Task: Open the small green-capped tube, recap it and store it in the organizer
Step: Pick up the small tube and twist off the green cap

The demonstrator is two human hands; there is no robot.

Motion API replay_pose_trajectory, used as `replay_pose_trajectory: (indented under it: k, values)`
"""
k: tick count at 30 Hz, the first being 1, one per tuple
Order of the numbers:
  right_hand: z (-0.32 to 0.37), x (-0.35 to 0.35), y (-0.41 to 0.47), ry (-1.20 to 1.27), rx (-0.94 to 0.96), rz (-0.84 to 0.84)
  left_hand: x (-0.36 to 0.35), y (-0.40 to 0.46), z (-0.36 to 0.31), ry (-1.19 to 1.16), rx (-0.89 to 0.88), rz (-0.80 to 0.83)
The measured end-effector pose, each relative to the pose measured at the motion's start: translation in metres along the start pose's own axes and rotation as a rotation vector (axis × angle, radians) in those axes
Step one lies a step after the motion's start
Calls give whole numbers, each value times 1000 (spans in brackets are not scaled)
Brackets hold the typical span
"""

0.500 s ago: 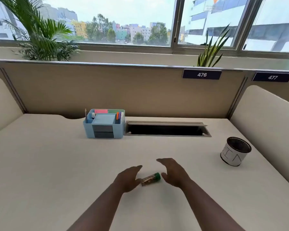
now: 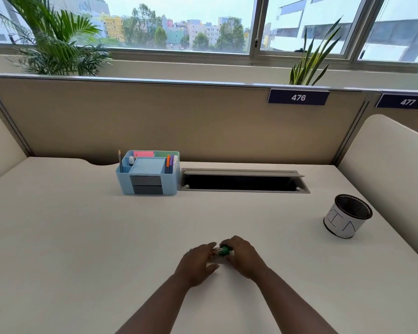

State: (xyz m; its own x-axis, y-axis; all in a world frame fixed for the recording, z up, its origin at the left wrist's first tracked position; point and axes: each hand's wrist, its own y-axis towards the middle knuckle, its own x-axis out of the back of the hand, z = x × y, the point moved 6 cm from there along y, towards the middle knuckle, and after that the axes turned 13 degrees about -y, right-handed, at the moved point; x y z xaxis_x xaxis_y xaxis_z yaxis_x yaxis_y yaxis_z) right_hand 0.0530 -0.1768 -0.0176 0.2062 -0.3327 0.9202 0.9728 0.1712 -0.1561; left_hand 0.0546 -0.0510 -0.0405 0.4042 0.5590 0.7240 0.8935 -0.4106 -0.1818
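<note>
1. A pale desk [image 2: 58, 237] fills the view, seen from a camera worn on the person's head, with a beige partition behind it and windows above.
2. Far left on the sill stands a leafy palm plant [image 2: 56, 37].
3. Left of centre, at the back of the desk, sits a light blue organizer [image 2: 150, 174] (it holds a pencil, sticky notes and coloured pens, with two grey drawers in front).
4. Just beside it on the right is an open cable slot [image 2: 241, 182] set into the desk.
5. Near the front centre, the left hand [image 2: 198, 261] curls its fingers around the clear body of the small tube [image 2: 216, 251].
6. The tube lies between both hands, at or just above the desk surface; which one, I cannot tell.
7. The right hand [image 2: 244, 256] has its fingers closed on the green cap [image 2: 225, 249], which is on the tube.
8. Far right stands a black mesh cup [image 2: 348, 216] wrapped in white paper.
</note>
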Motion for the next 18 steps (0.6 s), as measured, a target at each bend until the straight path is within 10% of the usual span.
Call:
replay_pose_trajectory:
  k: [9,18]
  values:
    - [26,38,12,248,68,-140,24,4,-25,-467,-72,-218]
    - [37,53,12,291,97,-117,37,-3,-32,-437,-86,-303]
